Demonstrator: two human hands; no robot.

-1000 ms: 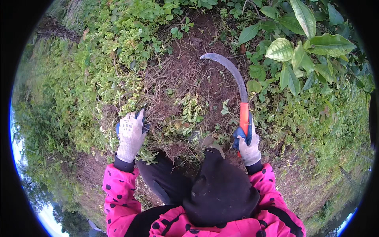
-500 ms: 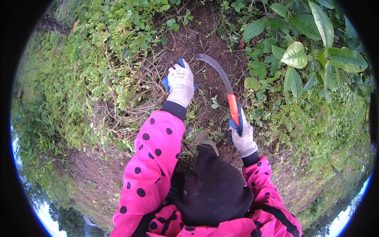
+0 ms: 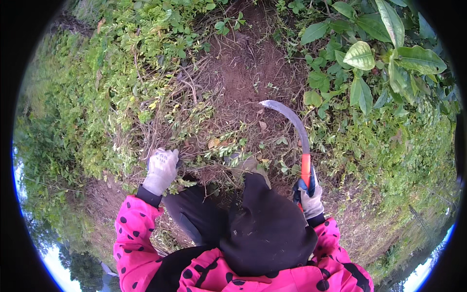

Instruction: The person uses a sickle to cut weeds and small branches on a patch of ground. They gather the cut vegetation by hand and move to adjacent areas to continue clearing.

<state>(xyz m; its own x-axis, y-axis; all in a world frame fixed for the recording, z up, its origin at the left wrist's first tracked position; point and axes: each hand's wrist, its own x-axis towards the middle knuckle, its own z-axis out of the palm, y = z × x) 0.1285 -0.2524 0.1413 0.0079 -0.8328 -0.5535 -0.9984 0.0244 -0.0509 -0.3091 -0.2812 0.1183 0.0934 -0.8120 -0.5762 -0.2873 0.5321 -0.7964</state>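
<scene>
My right hand point(image 3: 309, 197), in a white glove with dark blue palm, grips the orange handle of a sickle point(image 3: 294, 121). Its curved grey blade arcs up and left, the tip just above bare brown soil. At the left, my left hand point(image 3: 162, 171), gloved the same way, is closed at the edge of a tangle of weeds point(image 3: 160, 131). Stems and vines lie around its fingers, which are partly hidden under the back of the glove. Uprooted leafy stems point(image 3: 228, 151) trail across the ground between the hands, close to my dark-clothed knees point(image 3: 267, 224).
A broad-leaved shrub point(image 3: 389, 58) leans in at the upper right. Dense low green plants point(image 3: 107, 92) cover the left side, with more greenery point(image 3: 384, 160) at the right. A strip of bare soil point(image 3: 248, 63) runs up the middle.
My left hand has swung left and toward me from the middle, and loose stems now lie across the soil there. The sickle has shifted slightly right and toward me, still in my right hand.
</scene>
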